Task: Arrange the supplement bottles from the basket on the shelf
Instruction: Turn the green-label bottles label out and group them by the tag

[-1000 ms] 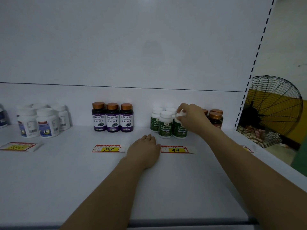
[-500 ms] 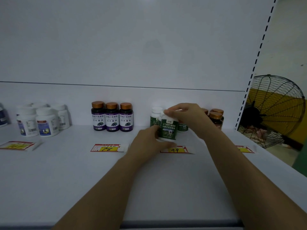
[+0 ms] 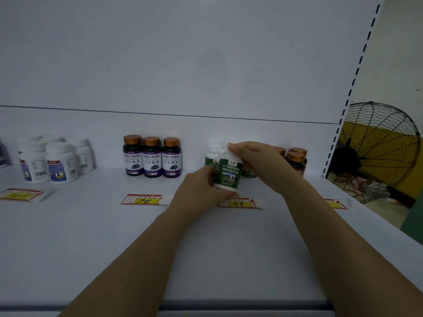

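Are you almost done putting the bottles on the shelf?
Partly. Purple bottles, white bottles and brown bottles stand in groups along the shelf. Now the left hand and right hand hold one green bottle by the 99 tag, not yet released. The basket is out of view, so what's left is unknown.

The left hand (image 3: 201, 188), flat on the shelf (image 3: 91, 236) a second ago, now grips a green bottle (image 3: 229, 175) low on its side. The right hand (image 3: 258, 163), holding the cap, has drawn that bottle forward out of its row.
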`<state>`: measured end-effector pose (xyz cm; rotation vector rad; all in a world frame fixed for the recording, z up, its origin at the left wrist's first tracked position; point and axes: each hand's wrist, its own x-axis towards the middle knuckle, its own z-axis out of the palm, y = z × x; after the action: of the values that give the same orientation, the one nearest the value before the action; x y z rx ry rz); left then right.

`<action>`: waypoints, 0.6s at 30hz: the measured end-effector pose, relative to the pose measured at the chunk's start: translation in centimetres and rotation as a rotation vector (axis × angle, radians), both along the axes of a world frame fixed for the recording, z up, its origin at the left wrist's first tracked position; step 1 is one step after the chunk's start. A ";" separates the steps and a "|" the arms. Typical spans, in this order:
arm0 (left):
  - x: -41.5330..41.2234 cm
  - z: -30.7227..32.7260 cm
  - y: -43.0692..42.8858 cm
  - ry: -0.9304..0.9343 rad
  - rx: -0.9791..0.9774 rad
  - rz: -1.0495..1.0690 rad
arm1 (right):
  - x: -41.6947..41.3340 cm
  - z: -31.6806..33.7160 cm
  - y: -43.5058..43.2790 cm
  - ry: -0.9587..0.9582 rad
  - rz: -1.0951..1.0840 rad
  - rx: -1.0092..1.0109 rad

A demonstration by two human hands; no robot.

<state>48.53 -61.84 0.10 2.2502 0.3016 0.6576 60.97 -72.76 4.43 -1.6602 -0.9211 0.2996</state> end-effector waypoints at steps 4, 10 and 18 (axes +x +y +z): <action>0.2 0.3 0.0 0.013 -0.127 -0.044 | -0.2 0.5 -0.1 0.019 -0.035 0.095; 0.4 0.6 0.0 0.016 -0.236 -0.112 | -0.6 0.7 -0.4 0.145 0.181 0.185; 0.2 0.6 -0.1 -0.004 -0.180 0.016 | -0.8 0.4 -0.2 0.046 0.100 0.138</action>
<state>48.71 -61.91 0.70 2.0767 0.3629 0.6188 60.19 -72.97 4.80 -1.4780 -0.9700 0.3332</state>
